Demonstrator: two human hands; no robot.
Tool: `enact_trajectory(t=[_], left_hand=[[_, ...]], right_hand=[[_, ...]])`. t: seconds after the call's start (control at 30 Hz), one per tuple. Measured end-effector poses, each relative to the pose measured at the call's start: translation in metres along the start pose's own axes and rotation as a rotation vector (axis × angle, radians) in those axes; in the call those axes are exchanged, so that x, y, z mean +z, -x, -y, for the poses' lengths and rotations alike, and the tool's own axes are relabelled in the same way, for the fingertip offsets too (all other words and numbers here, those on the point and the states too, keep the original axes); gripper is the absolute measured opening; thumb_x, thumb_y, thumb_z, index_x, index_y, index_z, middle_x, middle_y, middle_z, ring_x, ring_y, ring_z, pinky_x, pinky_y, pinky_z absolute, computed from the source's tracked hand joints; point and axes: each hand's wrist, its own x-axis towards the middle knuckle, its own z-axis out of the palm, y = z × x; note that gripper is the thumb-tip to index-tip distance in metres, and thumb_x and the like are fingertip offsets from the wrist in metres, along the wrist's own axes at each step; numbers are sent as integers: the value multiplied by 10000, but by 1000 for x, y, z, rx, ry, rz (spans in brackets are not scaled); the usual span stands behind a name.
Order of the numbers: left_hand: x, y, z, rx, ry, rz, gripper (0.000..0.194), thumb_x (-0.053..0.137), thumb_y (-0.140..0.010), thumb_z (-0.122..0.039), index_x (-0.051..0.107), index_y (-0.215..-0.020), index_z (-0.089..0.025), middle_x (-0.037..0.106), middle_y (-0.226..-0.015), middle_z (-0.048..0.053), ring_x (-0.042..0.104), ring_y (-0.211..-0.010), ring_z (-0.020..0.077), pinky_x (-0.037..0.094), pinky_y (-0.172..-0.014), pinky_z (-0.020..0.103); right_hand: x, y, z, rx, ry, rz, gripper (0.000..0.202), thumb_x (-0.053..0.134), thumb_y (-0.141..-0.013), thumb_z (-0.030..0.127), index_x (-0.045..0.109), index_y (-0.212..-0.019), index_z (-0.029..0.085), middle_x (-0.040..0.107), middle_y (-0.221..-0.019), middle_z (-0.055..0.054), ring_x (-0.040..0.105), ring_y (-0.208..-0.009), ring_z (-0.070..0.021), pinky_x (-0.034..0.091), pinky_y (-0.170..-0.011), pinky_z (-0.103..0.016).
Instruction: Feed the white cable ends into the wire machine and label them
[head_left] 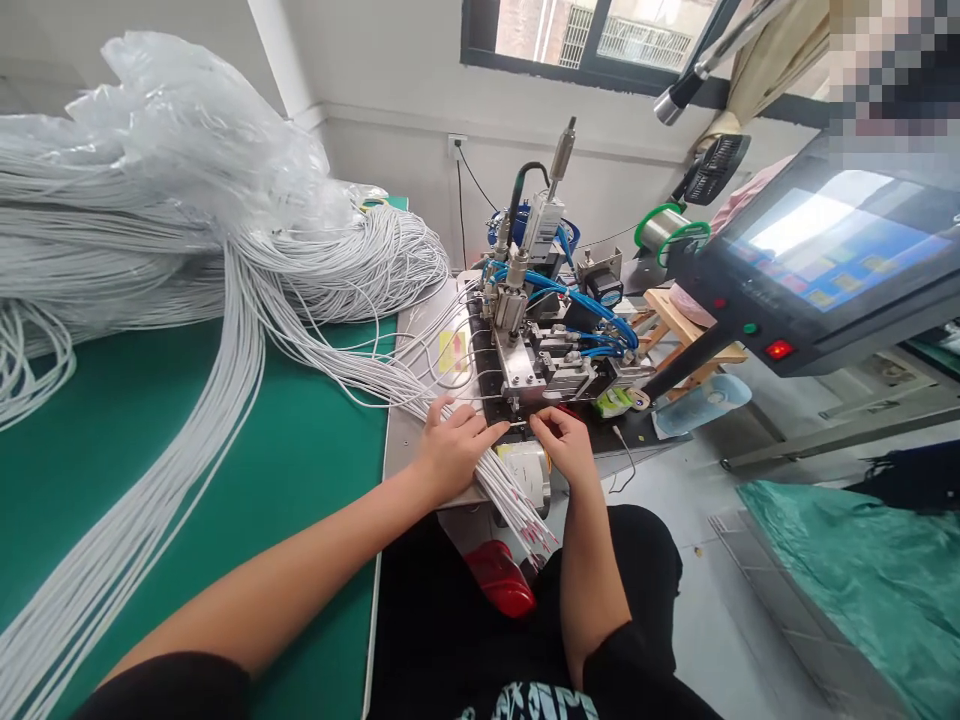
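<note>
While the left hand [454,450] is lying palm down across a white cable bundle [517,497], its fingers are curving slightly apart and its thumb is pointing toward the right hand [561,440]. Whether the left fingers are gripping cannot be told. The right thumb and index fingertips are standing nearly together at a short cable end [518,424]; the view is not showing clearly whether they are clamping it. This cable end is sitting between both hands, just below the pneumatic machine [517,345]. The bundle is running from coiled cables [397,255] at the far right corner of the green desk [322,520], across its right edge and over the adjoining light worktop [420,340]; its reddish-tipped ends are projecting past the worktop's near edge. A second cable strand [191,440] is trailing toward the desk's near left corner. Clear plastic wrap [195,140] is covering cables along the far edge.
</note>
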Motion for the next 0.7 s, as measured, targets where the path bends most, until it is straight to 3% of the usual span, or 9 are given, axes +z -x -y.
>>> enact_trajectory(t=[0.2,0.7], left_hand=[[2,-1,3,11,20,81,406,508,-798,-75,657,-1141,-232,687,-834,41,571,-844,222,310,-906,425],[4,-3,4,6,47,129,463,504,-773,-46,644,-1169,-239,668,-869,38,558,-847,202,309,-913,409]], right_hand=[[5,-7,-15,47,-177,129,260,554,-834,395,546,-669,194,505,-644,17,438,-618,-137,353,-588,-255],[10,-9,-16,131,-290,112,245,565,-775,341,506,-591,191,434,-569,38,370,-554,-116,291,-540,-255]])
